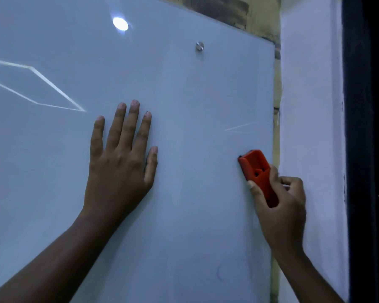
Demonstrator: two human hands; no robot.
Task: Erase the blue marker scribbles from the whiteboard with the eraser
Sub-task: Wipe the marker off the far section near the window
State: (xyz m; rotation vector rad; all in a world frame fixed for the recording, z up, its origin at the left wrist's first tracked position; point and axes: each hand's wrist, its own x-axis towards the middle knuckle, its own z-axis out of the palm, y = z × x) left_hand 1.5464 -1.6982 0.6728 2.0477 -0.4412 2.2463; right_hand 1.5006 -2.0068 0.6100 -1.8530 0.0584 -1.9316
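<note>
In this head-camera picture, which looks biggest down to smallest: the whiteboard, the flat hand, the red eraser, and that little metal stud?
1. whiteboard
2. left hand, flat on the board
3. red eraser, partly covered by the right hand, so its full size is unsure
4. metal stud

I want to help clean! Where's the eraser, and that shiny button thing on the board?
eraser (pixel 255 166): head view, on its orange plastic back.
shiny button (pixel 199 46): head view, on its round metal face, upper whiteboard.

Bare whiteboard (pixel 184 106) lies open between the left hand (pixel 120 158) and eraser (pixel 257 171); a metal stud (pixel 199 46) protrudes at upper centre-right.
</note>
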